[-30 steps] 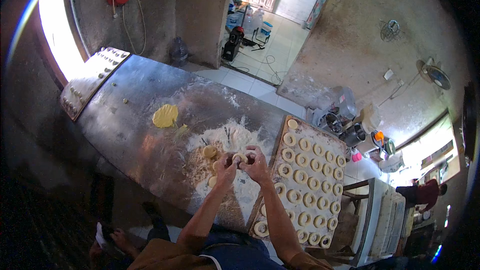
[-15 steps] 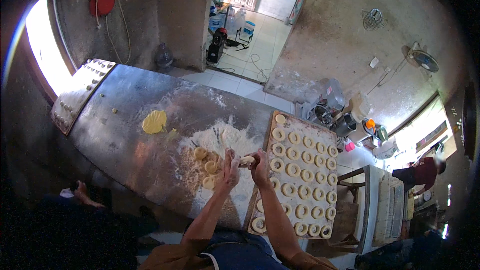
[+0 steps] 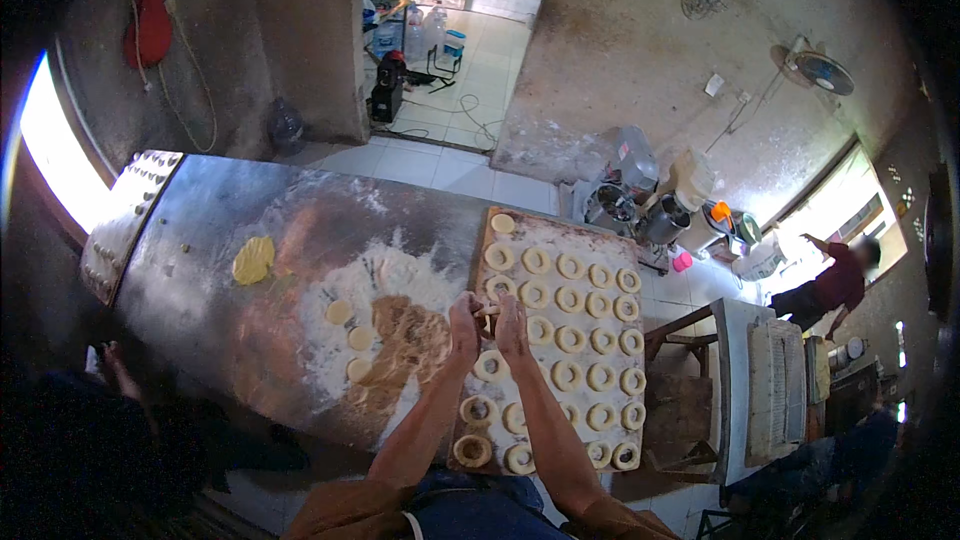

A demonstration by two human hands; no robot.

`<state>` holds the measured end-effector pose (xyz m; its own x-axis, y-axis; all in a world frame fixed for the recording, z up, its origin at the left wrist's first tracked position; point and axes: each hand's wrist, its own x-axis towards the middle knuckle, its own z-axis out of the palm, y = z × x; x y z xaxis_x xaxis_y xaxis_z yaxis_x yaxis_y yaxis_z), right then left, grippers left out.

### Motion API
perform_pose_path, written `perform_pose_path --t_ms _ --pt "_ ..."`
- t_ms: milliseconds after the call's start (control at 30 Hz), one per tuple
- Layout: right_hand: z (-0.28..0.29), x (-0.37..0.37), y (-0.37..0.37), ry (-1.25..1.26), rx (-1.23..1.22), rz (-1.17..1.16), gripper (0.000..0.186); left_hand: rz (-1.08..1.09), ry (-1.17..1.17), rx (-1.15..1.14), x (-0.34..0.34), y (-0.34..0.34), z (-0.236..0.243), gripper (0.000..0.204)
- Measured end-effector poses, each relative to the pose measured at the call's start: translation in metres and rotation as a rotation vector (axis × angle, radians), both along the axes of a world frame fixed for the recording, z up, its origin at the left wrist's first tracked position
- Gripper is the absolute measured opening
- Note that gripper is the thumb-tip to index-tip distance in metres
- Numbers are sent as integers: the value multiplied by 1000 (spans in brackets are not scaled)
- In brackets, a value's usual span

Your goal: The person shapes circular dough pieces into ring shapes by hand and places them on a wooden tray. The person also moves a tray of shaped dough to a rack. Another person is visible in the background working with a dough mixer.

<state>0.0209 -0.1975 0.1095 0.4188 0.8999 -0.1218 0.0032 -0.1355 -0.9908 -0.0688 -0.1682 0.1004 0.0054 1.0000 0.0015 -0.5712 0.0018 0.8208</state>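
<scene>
My left hand (image 3: 465,328) and my right hand (image 3: 511,325) are both closed on a pale dough ring (image 3: 487,311), held between them above the left part of a floured board (image 3: 630,250), where several rows of dough rings (image 3: 570,298) lie. Just left of my hands, several small round dough pieces (image 3: 339,312) rest in white flour (image 3: 390,265) and brownish flour or crumbs on the metal table (image 3: 200,310). A flat yellow smear or sheet (image 3: 253,260) is farther left.
A studded metal plate (image 3: 127,215) spans the table's left end. Pots (image 3: 666,220) and mixers stand by the back wall. A metal-topped stand (image 3: 745,370) is on the right. A person in maroon (image 3: 840,285) stands beyond it; another person's hand (image 3: 115,365) shows at lower left.
My hands, with the dough ring, have shifted rightward from above the flour to over the board. The view has turned. The person in maroon now has an arm raised toward the window.
</scene>
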Motion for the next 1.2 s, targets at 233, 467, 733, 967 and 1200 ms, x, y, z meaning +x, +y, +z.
perform_pose_path --t_ms 233,467,733,967,1200 --pt "-5 88 13 -121 166 4 35 -208 530 267 65 20 -31 39" --pt "16 179 12 -297 -47 4 51 -380 185 53 176 36 -46 31" --pt "30 260 25 -454 -51 -101 55 -452 126 -107 258 46 23 23" --pt "19 322 39 -202 64 -266 51 -311 495 450 335 85 -10 35" --pt "28 379 59 -211 158 -233 58 -348 350 244 407 109 -11 35"
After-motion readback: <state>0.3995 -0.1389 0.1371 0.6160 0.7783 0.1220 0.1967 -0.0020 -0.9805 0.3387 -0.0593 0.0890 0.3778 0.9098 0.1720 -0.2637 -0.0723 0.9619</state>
